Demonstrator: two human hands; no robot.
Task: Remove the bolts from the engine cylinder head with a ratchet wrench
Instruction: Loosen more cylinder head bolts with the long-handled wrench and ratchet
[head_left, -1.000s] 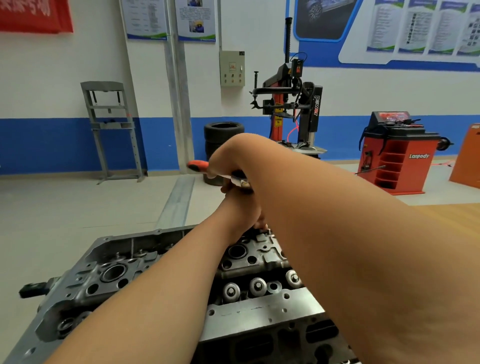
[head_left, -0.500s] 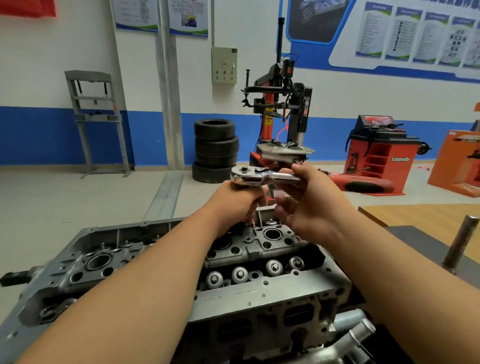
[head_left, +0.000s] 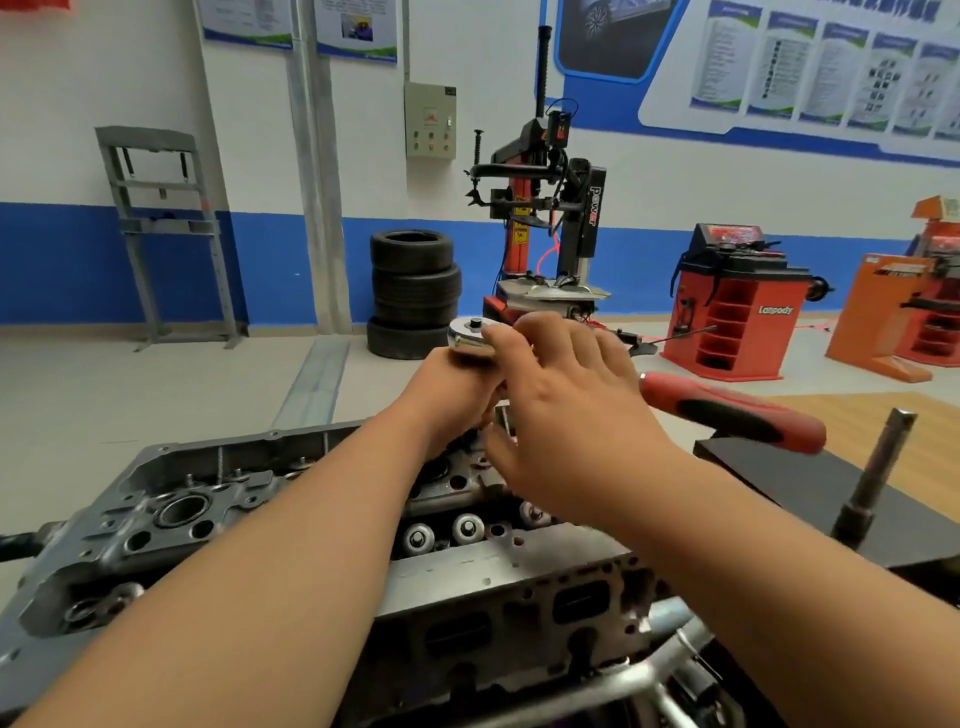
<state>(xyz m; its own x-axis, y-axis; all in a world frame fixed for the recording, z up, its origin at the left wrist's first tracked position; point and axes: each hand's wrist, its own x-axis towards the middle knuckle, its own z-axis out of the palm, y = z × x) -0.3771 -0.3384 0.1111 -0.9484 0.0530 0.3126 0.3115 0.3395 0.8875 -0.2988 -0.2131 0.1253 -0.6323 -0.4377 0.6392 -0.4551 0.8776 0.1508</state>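
Over the far edge of the engine block: both my hands met at the wrench.
Engine block (head_left: 218, 499): lay grey across the stand, its long side toward me.
Wrench (head_left: 470, 336): its round steel head stood above my left fist; its red and black handle (head_left: 737, 410) pointed right.
Left hand (head_left: 452, 389): curled shut under the wrench head, around something I could not see.
Right hand (head_left: 566, 415): fingers spread loose over the wrench, thumb hanging below, gripping nothing.
Bolts: hidden behind my hands.
Steel rod (head_left: 872, 473): stood tilted by the right edge.
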